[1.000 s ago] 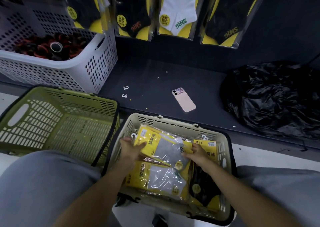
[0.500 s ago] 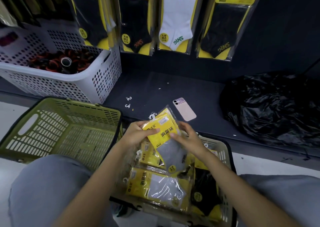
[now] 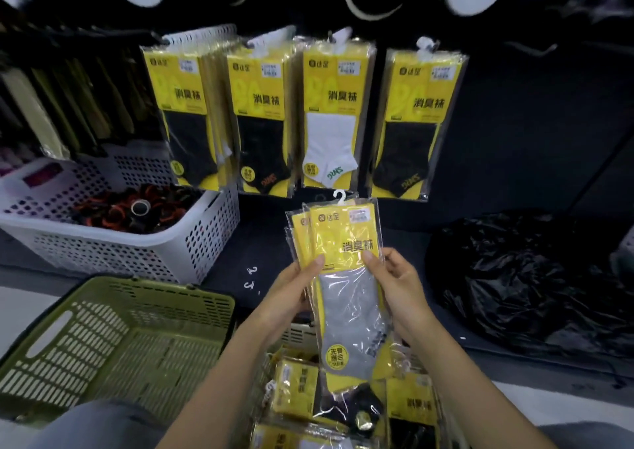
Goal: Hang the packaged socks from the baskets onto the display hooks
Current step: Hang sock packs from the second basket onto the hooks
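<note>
Head view: left hand (image 3: 291, 297) and right hand (image 3: 399, 287) hold a thin stack of clear plastic packs of grey socks with yellow card inserts (image 3: 346, 297) upright between them, above the near basket. Each hand grips one side edge of the stack, with the thumb pressed on the yellow front card and the fingers behind. A small white plastic hanger (image 3: 339, 197) projects from the top of the front pack.

Four rows of yellow packs hang side by side on the dark wall panel behind:
- black socks (image 3: 187, 129) at far left
- black socks with orange lettering (image 3: 262, 132)
- white socks with green lettering (image 3: 332, 132)
- black socks with yellow lettering (image 3: 417, 129) at right

The held stack is just below the white-sock row and apart from it.

Below the forearms, a beige slotted plastic basket (image 3: 297, 336) contains further yellow sock packs (image 3: 296, 390) lying flat. An olive-green slotted plastic basket (image 3: 120, 338) sits to its left. A white perforated plastic basket (image 3: 144, 253) holding black-and-orange items stands on the dark shelf (image 3: 260, 239) at rear left. A crumpled black plastic bag (image 3: 531, 277) lies on the shelf at right.
</note>
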Demonstrator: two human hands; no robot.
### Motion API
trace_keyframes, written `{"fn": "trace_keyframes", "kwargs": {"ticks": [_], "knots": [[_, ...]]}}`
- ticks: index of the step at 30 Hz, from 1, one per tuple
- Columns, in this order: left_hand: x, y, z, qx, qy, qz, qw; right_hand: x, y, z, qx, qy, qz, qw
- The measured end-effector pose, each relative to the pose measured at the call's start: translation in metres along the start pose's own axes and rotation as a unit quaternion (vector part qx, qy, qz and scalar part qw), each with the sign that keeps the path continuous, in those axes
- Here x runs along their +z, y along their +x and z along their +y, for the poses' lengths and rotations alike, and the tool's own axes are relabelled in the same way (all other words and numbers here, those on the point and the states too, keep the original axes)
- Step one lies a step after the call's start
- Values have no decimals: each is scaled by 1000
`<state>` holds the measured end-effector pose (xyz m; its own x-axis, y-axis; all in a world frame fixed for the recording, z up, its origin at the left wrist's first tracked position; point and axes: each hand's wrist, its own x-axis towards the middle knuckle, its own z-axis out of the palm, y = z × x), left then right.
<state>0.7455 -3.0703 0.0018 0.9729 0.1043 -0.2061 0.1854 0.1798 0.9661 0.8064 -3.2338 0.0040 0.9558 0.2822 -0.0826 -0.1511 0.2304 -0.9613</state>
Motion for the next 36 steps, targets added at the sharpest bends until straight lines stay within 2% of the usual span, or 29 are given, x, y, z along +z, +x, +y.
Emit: {"fn": "trace_keyframes", "kwargs": {"ticks": [4, 7, 10, 14, 18, 23, 27, 32, 36], "knots": [[17, 9, 27, 63, 2, 85, 994, -7, 5, -27, -34, 3, -10, 999], [30, 19, 47, 92, -4, 101, 991, -8, 11, -49, -116, -24, 48, 992], [41, 27, 61, 107, 8, 100, 989, -9, 17, -68, -166, 1, 88, 982], [48, 35, 80, 124, 8, 88, 988, -15, 25, -86, -171, 7, 74, 982], [43, 42, 102, 155, 6, 126, 980, -26, 39, -111, -165, 10, 80, 983], [22, 49, 132, 209, 27, 166, 963, -39, 64, -155, -207, -22, 123, 970], [7, 58, 148, 223, 32, 198, 954, -35, 91, -183, -220, -57, 128, 965], [-1, 63, 160, 245, 25, 205, 947, -21, 124, -184, -218, -82, 106, 967], [-3, 63, 165, 249, 15, 201, 947, -17, 150, -174, -200, -69, 121, 970]]}}
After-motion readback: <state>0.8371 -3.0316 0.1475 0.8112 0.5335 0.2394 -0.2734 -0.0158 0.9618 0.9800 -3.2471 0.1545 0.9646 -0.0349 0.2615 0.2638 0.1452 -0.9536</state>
